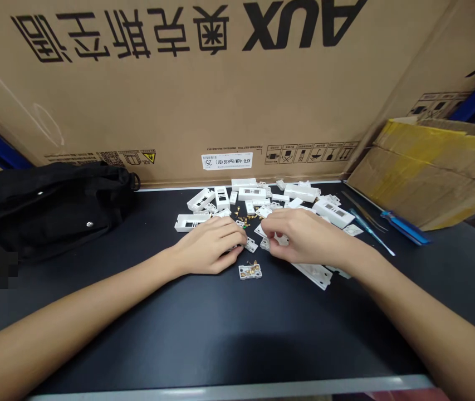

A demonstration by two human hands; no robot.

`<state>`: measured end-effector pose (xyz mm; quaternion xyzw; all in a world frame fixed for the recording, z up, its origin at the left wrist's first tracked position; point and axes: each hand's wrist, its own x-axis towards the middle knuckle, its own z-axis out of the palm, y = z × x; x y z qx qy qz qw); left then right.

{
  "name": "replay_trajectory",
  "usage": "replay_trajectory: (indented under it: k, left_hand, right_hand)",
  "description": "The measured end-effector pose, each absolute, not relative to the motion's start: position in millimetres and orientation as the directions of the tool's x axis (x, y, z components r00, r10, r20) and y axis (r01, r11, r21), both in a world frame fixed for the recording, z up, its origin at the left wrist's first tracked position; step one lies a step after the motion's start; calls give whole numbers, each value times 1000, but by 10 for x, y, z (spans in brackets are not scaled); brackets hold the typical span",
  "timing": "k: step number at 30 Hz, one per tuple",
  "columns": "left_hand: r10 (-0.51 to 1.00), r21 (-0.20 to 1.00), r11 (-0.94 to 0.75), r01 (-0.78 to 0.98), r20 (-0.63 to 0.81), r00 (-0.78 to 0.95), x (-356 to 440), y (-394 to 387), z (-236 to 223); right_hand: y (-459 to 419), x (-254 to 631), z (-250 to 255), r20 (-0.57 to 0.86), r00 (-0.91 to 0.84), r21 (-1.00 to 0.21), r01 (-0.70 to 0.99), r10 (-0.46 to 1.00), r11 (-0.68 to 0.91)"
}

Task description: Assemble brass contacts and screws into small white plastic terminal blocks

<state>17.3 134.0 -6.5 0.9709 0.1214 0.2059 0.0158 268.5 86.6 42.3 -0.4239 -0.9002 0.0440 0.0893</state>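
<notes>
Both my hands rest on a black tabletop (204,328) among a scatter of small white plastic housings (245,200) and brass contact pieces (243,214). My left hand (210,245) is curled, fingers closed over a small white part at its fingertips. My right hand (299,236) pinches a small white piece (279,240) between thumb and fingers, close to the left fingertips. A small white base with brass contacts (250,271) lies just in front of the hands. A flat white cover (316,273) sits under my right wrist.
A black bag (45,206) lies at the left. A large brown carton (204,83) stands behind the parts, a yellow-taped cardboard box (433,167) at the right. A blue-handled screwdriver (371,232) and a blue tool (404,228) lie right of the pile.
</notes>
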Motion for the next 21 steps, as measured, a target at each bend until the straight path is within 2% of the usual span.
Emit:
replay_trajectory:
  k: [21]
  left_hand:
    - [269, 69, -962, 263, 391, 880, 167, 1344, -75]
  right_hand:
    - [832, 2661, 459, 112, -640, -82, 757, 760, 649]
